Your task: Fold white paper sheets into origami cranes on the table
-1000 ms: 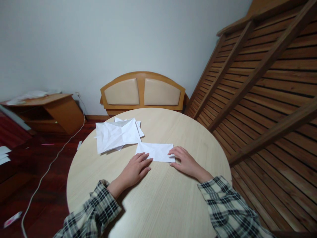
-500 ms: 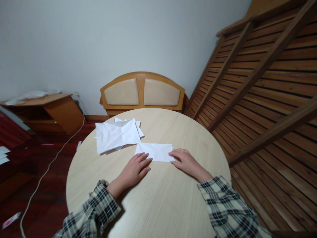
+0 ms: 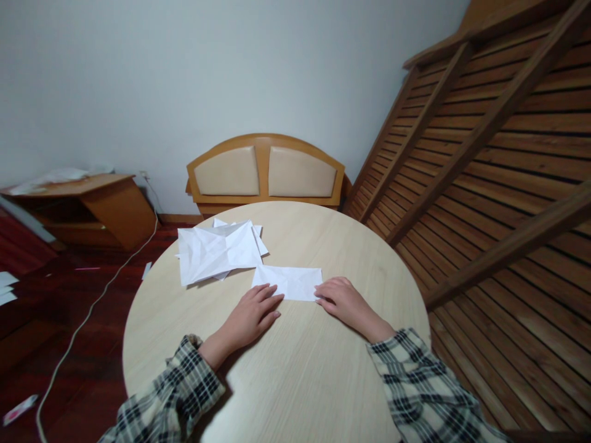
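Observation:
A small rectangle of folded white paper (image 3: 298, 282) lies flat on the round wooden table (image 3: 295, 369). My left hand (image 3: 252, 314) rests over its near left corner, fingers stretched out and pressing lightly on the paper and tabletop. At the right edge, my right hand (image 3: 344, 301) has its thumb and fingertips drawn together on the paper's near right corner. To the left, almost touching the rectangle, is a loose stack of creased white paper sheets (image 3: 217, 249).
Behind the table stands a wooden headboard (image 3: 264, 166) with two padded panels. Wooden slats (image 3: 498, 154) lean along the right. A low cabinet (image 3: 111, 209) is at the far left, and a white cable (image 3: 96, 301) runs across the dark floor.
My right thumb and fingertips have closed together on the paper's right corner. My left hand and the paper stay where they were.

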{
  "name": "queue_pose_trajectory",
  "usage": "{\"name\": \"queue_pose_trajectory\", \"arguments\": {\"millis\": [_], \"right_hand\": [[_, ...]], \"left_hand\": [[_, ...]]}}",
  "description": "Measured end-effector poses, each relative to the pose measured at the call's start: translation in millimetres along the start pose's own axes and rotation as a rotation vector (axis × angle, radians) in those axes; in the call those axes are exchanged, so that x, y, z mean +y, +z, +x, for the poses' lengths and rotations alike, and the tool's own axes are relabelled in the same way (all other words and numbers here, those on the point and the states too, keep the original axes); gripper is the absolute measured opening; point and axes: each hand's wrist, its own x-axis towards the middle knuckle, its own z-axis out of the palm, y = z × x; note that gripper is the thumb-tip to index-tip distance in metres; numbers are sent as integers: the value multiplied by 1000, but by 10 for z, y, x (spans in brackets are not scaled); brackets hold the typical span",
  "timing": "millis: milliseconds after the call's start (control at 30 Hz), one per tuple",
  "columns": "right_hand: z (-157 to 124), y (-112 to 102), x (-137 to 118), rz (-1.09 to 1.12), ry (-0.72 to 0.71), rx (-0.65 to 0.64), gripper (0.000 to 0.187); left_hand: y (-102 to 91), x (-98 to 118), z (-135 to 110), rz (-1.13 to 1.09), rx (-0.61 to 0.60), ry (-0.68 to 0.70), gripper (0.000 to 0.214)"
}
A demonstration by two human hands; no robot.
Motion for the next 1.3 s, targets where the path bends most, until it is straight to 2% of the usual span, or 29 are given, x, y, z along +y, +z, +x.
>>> {"name": "queue_pose_trajectory", "arguments": {"millis": [200,333,800,1000,1300], "right_hand": [[-17,-66,-17,43,37,-26,19],[-24,-110,-32,-12,81,-30,21],[13,-134,-92,-89,12,-54,18],[20,-114,-101,-151,-6,-72,23],[34,-66,-80,-145,-24,-11,22]], "left_hand": [[3,-8,-5,-13,2,-6,43],[10,-10,-8,-17,18,-2,43],[3,2,-4,-14,6,-5,43],[-2,0,-5,-12,-5,0,44],[3,2,-15,-23,9,-8,44]]}}
